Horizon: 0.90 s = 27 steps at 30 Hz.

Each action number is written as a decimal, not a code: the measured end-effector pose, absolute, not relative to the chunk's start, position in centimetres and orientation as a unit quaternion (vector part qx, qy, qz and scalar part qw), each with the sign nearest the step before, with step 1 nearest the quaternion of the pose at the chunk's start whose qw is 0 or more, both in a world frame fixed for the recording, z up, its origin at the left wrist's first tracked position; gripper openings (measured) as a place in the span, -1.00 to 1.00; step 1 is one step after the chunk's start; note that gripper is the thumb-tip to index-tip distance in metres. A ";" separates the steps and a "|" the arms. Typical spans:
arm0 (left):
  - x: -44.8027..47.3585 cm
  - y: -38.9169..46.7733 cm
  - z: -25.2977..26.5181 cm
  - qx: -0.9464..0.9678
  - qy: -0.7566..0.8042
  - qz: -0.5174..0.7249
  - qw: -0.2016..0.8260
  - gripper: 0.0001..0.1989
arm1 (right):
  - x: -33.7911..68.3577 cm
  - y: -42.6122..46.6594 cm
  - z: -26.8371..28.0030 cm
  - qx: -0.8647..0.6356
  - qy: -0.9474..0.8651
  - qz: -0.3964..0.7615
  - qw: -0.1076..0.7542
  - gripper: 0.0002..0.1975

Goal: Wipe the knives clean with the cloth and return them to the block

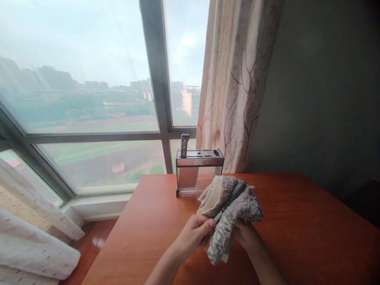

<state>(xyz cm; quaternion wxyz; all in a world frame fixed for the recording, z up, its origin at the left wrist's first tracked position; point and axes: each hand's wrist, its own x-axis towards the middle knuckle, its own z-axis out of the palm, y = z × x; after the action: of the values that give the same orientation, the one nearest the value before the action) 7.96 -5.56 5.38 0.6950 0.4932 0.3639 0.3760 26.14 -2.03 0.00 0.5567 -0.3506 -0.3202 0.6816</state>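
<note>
A slim metal tool with a ribbed black handle [236, 191] lies across a fuzzy grey and beige cloth [245, 208], held above the table. Its handle points up and away to the right; the metal part runs down towards my left hand [197, 230]. My left thumb and fingers are closed around the near end of the metal, at the cloth's left edge. From below, my right hand [245, 233] supports the cloth, which is bunched around the tool. Most of my right fingers are hidden under the folds. The tool's exact kind is unclear.
Behind the cloth, a clear-sided knife block [199, 161] stands on the reddish-brown wooden table [145, 221], with one dark knife handle [184, 145] sticking up from its left side. Large windows and a patterned curtain [234, 79] are beyond the table; another curtain [32, 245] hangs at the left.
</note>
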 end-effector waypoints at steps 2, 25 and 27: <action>8.0 -5.5 5.0 0.496 0.366 0.385 0.687 -0.49 | 26.2 -2.0 -0.2 -0.355 -0.309 0.698 0.540 -0.59; 7.3 -5.2 4.2 0.763 0.511 0.366 0.149 -0.84 | 25.1 -1.6 2.2 -0.346 -0.177 0.635 0.667 -0.47; 7.4 -5.3 3.9 0.774 0.499 0.362 0.144 -0.81 | 24.7 -1.7 2.1 -0.340 -0.173 0.639 0.668 -0.45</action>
<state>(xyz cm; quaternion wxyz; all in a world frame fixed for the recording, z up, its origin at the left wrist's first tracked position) 7.38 -5.34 3.89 0.1444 0.7739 0.4994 0.3618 24.73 -1.73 2.11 0.6681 -0.3397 -0.1734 0.6389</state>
